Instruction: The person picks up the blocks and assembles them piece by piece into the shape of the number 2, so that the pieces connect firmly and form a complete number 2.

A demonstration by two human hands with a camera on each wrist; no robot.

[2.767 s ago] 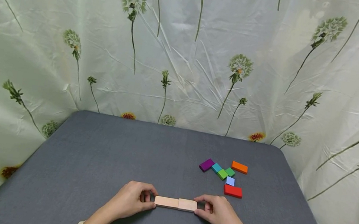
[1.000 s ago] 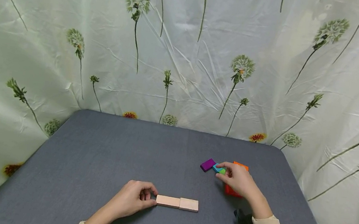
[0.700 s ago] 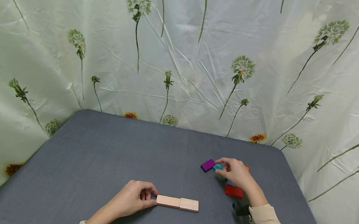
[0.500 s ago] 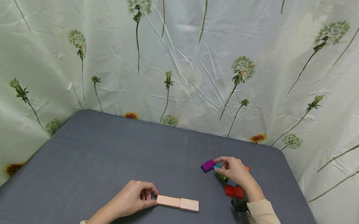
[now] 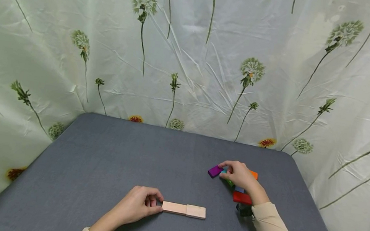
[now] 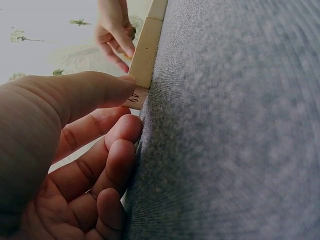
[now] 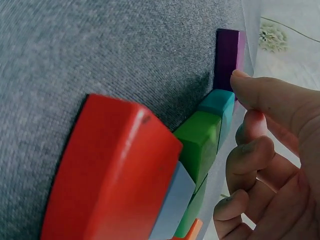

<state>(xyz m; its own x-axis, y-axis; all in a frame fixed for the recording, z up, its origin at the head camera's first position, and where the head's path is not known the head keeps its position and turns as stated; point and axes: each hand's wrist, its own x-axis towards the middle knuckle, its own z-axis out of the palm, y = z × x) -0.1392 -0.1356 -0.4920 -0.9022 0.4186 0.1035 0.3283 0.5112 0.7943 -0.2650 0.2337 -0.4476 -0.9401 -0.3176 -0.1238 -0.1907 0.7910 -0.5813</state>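
Note:
Two plain wooden blocks lie end to end on the grey tabletop in the head view. My left hand (image 5: 139, 202) pinches the outer end of the left wooden block (image 5: 174, 207) between thumb and index finger; the right wooden block (image 5: 196, 211) adjoins it. In the left wrist view, dark printed marks show on the wooden block's end beneath the thumb (image 6: 100, 92). My right hand (image 5: 238, 174) is over the coloured blocks, thumb and index finger apart around the near end of the purple block (image 7: 227, 55). The teal block (image 7: 220, 102) sits close beside that thumb.
A green block (image 7: 197, 137), a light blue block (image 7: 175, 200) and a red block (image 5: 242, 197) run on from the teal one. Partly behind my right hand is an orange block (image 5: 253, 174). A floral curtain (image 5: 192, 54) hangs behind the grey table (image 5: 114, 153).
My right hand has left the right wooden block and gone up and right to the coloured blocks, then shifted slightly left toward the purple one. The left hand stays at its wooden block.

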